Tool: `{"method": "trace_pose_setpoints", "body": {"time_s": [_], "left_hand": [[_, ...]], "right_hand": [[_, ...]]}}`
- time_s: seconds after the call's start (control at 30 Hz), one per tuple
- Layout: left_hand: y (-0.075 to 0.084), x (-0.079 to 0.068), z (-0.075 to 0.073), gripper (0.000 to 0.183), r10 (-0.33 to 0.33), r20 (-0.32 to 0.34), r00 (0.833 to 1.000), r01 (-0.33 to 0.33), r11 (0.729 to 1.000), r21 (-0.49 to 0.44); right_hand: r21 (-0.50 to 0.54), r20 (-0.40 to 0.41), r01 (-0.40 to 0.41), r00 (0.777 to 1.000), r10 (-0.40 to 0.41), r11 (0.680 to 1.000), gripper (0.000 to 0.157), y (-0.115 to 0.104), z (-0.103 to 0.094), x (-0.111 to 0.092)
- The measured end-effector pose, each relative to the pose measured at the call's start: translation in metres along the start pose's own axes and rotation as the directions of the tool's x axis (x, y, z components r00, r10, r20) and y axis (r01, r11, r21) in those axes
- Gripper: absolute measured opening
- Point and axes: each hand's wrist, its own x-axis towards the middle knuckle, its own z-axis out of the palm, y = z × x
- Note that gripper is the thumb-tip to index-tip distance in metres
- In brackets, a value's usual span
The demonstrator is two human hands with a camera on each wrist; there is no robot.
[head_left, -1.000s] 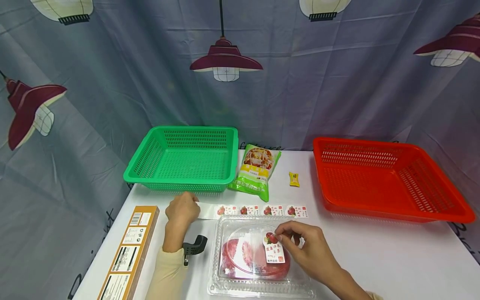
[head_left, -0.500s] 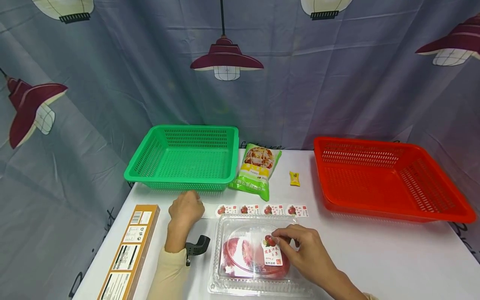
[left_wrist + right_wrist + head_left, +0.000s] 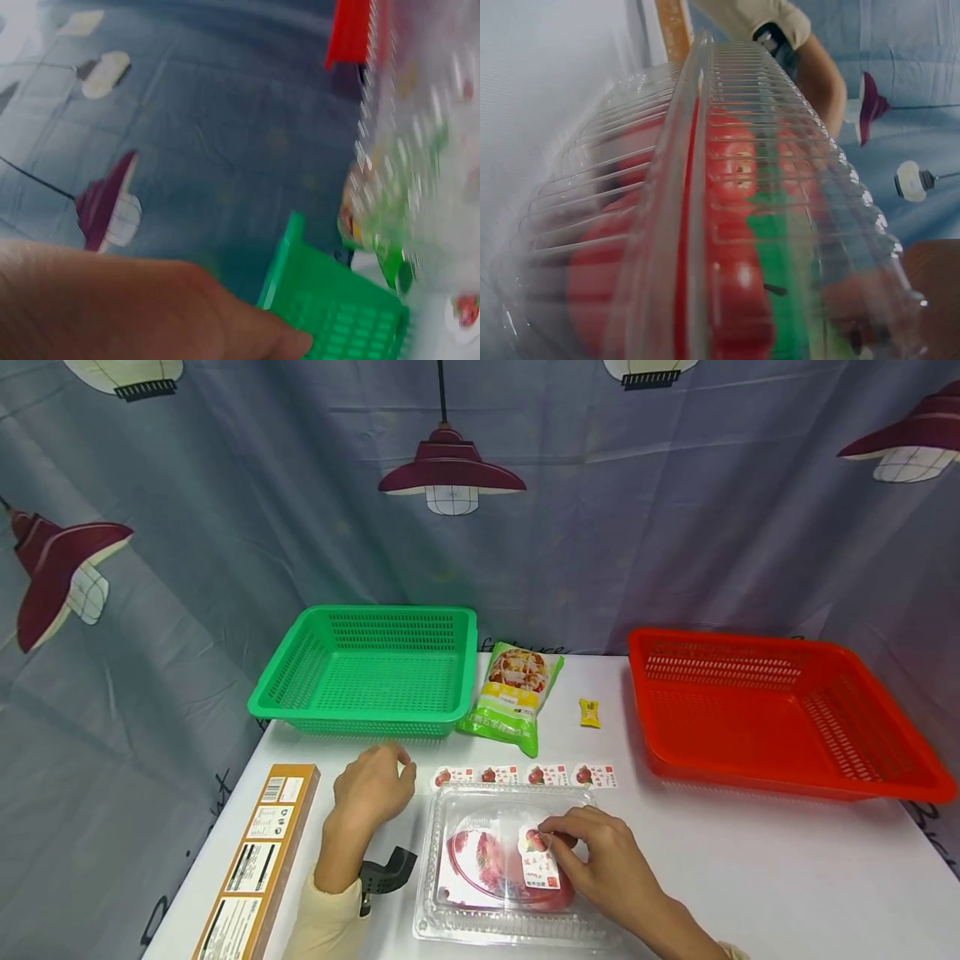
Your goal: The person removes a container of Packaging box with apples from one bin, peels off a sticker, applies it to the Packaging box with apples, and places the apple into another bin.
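A clear plastic clamshell box [image 3: 450, 910] lies closed on the table in the head view. Red apples [image 3: 739, 270] show through its ribbed walls in the right wrist view. My right hand [image 3: 611, 860] pinches the top of a white sticker label [image 3: 540, 868] printed with red fruit, over the right part of the lid. Whether its lower edge touches the lid, I cannot tell. Left of a strip of similar stickers [image 3: 498, 775], my left hand [image 3: 372, 787] hovers with loosely bent fingers and nothing visible in them. The strip lies behind the box.
A green basket [image 3: 360, 728] stands at the back left, a red basket [image 3: 757, 781] at the back right. Between them lie a green food bag [image 3: 517, 697] and a small yellow packet [image 3: 589, 713]. A long orange-edged carton [image 3: 255, 864] lies at the left.
My left hand has come off the strip's left end and lifted a little. The right hand has shifted slightly left with the sticker over the lid.
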Motion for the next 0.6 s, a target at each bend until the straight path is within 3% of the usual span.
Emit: {"method": "trace_pose_setpoints", "body": {"time_s": [0.13,0.33,0.47,0.6], "left_hand": [[0.007,-0.018,-0.002,0.021,0.105,0.090,0.990,-0.099,0.992,-0.076],[0.009,-0.047,0.001,0.039,0.284,0.142,0.948,-0.262,0.953,-0.152],[0.006,-0.062,0.006,0.054,0.316,0.148,0.937,-0.290,0.941,-0.175],[0.000,-0.070,0.014,0.055,0.342,0.129,0.931,-0.322,0.934,-0.153]], "right_hand": [[-0.009,0.000,-0.009,1.000,0.009,1.000,0.027,0.001,0.002,-0.001],[-0.011,-0.010,-0.003,1.000,0.003,1.000,0.026,0.001,0.003,-0.002],[-0.017,-0.014,-0.003,1.000,0.003,1.000,0.024,0.001,0.003,-0.001],[-0.040,-0.023,0.009,1.000,-0.010,0.999,0.022,0.002,0.004,0.000]]}}
